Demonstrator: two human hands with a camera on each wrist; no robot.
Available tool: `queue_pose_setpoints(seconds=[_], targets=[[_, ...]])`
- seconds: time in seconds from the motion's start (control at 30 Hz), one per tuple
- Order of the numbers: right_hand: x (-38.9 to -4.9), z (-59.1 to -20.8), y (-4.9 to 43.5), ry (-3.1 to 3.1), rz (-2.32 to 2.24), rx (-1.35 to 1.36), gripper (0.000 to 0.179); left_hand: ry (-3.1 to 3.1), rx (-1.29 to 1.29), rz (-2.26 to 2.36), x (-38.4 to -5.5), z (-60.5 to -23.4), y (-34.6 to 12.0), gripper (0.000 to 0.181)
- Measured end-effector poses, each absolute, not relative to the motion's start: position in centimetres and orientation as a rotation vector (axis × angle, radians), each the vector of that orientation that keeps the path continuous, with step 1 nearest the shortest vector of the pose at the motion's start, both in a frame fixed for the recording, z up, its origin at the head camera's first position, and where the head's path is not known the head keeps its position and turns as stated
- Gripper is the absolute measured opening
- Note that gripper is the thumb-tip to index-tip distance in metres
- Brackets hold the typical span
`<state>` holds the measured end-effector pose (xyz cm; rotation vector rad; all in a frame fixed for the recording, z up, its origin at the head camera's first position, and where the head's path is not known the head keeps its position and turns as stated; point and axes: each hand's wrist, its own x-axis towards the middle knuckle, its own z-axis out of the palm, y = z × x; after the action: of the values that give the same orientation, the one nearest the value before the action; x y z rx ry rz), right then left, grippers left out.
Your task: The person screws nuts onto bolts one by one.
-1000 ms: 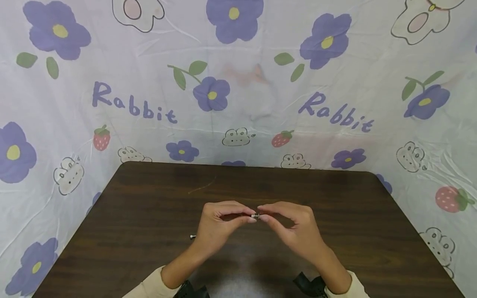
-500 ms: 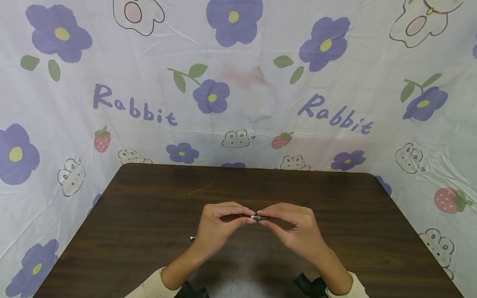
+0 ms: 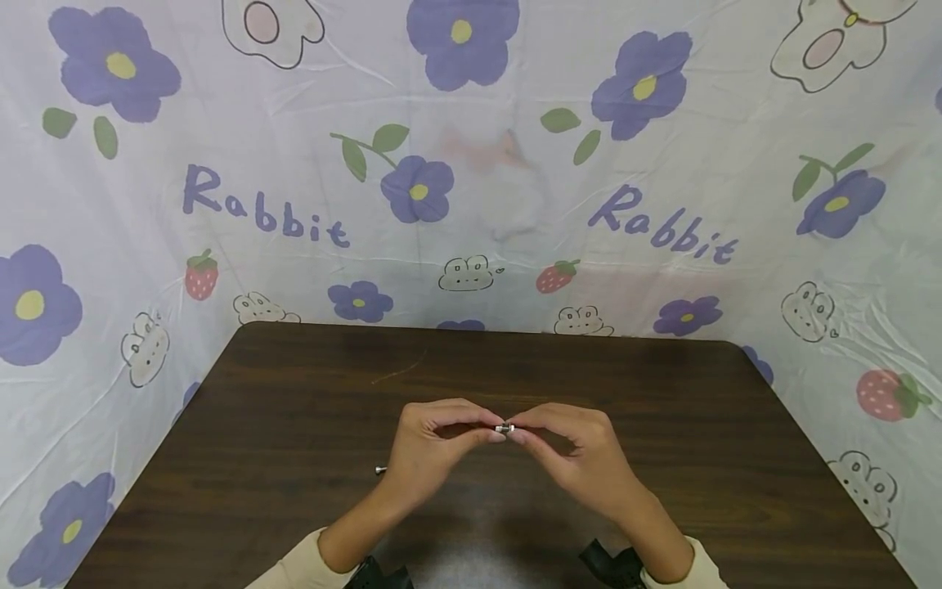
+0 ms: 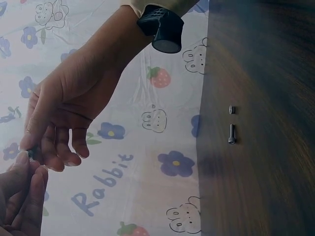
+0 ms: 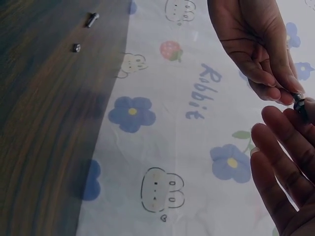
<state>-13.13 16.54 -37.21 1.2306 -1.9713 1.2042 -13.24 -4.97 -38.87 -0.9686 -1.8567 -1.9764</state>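
A small silver bolt (image 3: 502, 428) is held level above the table between both hands. My left hand (image 3: 430, 450) pinches its left end between thumb and index finger. At the other end, the thumb and index finger of my right hand (image 3: 585, 446) pinch what looks like a nut (image 5: 299, 105) on the shank. Fingertips cover much of both pieces. The right hand's other fingers (image 5: 275, 147) spread loosely in the right wrist view. On the table lie a second bolt (image 4: 232, 134) and a loose nut (image 4: 232, 109), slightly apart.
The dark wood-grain table (image 3: 309, 393) has rounded far corners. Behind and beside it hangs a white cloth (image 3: 500, 204) printed with flowers and rabbits. Each wrist wears a black strap device (image 3: 614, 563). A thin pale strand (image 3: 400, 372) lies toward the back.
The right thumb and index finger came away from the bolt's right end, showing more metal, then closed on it again. The left hand kept its pinch in place.
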Motion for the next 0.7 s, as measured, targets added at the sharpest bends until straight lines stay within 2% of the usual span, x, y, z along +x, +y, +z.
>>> queue_pose_setpoints(seconds=[0.7], targets=[[-12.85, -37.38, 16.8, -2.126, 1.229, 1.148, 0.022, -1.87, -0.968, -1.95, -13.15, -39.04, -4.81, 0.01]])
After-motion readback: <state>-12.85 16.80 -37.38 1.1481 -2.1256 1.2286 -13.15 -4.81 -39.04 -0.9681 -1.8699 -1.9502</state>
